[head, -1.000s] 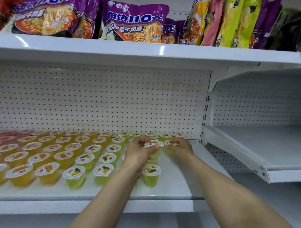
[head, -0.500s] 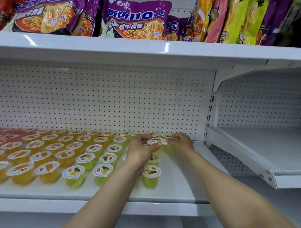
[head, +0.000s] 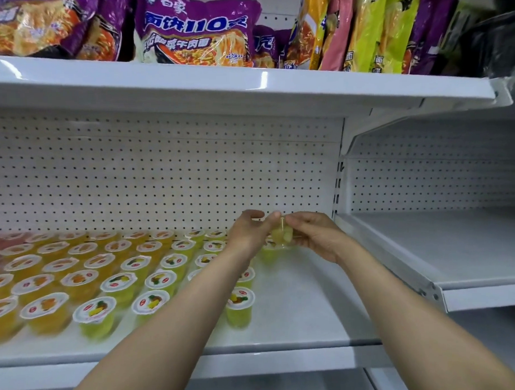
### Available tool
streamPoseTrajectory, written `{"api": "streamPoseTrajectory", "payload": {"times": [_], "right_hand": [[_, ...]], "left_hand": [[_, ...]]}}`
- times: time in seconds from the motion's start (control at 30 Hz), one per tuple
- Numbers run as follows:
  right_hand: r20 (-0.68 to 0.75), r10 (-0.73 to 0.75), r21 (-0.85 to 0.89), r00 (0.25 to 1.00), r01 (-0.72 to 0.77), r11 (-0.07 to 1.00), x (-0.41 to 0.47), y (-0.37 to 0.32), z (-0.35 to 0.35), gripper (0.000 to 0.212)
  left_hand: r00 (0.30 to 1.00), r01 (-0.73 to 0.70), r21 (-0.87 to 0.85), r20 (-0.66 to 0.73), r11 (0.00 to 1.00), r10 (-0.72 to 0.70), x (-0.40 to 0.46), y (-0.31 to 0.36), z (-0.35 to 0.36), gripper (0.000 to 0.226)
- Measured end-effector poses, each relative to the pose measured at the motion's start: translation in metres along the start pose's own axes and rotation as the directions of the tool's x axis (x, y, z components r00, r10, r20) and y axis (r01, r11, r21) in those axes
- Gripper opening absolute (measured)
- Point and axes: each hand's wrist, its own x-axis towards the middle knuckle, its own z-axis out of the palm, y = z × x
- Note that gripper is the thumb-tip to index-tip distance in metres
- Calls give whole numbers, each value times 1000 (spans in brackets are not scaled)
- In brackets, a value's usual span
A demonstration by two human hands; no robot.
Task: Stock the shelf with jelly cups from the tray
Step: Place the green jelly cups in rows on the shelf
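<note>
Across the middle of the frame, white shelf (head: 298,316) with pegboard back; upper shelf (head: 217,85) above carries noodle packets (head: 198,30). A second bare shelf (head: 456,246) at right. Left half of the middle shelf holds rows of jelly cups (head: 107,276), lids up, orange-yellow toward far left, green nearer centre; last green cup (head: 239,307) stands alone at lower centre. No tray in view.

Centre frame, left hand (head: 249,234) and right hand (head: 316,236) meet, fingers of both curled round one jelly cup (head: 282,236), tilted on its side, blurred, just above the shelf near the back.

Judgement: placing step. Turn cup lid-up first, set it down behind the lone column, in line, beside neighbours without knocking them. Release one hand only once it sits flat.
</note>
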Motion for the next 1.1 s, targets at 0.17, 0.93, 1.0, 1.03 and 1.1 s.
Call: {"api": "streamPoseTrajectory", "payload": {"times": [0.17, 0.93, 1.0, 1.03, 1.1], "right_hand": [[-276, -75, -217, 958, 14, 976, 15, 19, -15, 29], [-406, -92, -737, 909, -266, 621, 37, 76, -36, 38], [-417, -75, -733, 906, -286, 617, 38, 77, -36, 39], [-422, -70, -731, 904, -293, 616, 39, 77, -36, 39], [-431, -60, -718, 900, -302, 627, 39, 77, -34, 39]], "left_hand": [[929, -186, 698, 354, 692, -107, 18, -26, -1, 62], [878, -229, 869, 380, 438, -293, 17, -45, 1, 66], [879, -229, 871, 377, 434, -293, 16, -44, 2, 66], [879, -228, 872, 376, 433, -294, 16, -45, 2, 66], [882, -224, 876, 369, 427, -294, 16, -46, 3, 66]]}}
